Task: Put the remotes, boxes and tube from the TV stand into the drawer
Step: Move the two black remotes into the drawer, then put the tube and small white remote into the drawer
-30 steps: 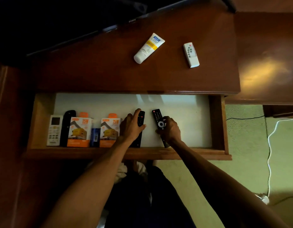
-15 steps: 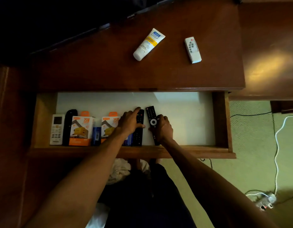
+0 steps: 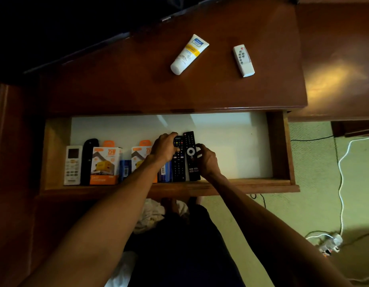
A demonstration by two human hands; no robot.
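The open drawer (image 3: 279, 150) holds a row along its front: a white remote (image 3: 72, 165), a black remote (image 3: 88, 160), an orange-and-white box (image 3: 104, 165), a blue box (image 3: 125, 170), a second orange-and-white box (image 3: 140, 160), another blue box (image 3: 165, 172) and two black remotes. My left hand (image 3: 165, 148) rests on the left black remote (image 3: 178, 162). My right hand (image 3: 207, 160) grips the right black remote (image 3: 191, 155), which lies flat beside the other. On the TV stand top (image 3: 117, 79) lie a white-and-yellow tube (image 3: 188, 53) and a small white remote (image 3: 243, 60).
The right half of the drawer's white floor is bare. A dark TV edge (image 3: 96, 38) runs along the back left of the stand. White and black cables and a power strip (image 3: 332, 243) lie on the green carpet at the right.
Both hands slid the two black remotes leftward against the blue box, and the remotes now lie side by side, straight and touching.
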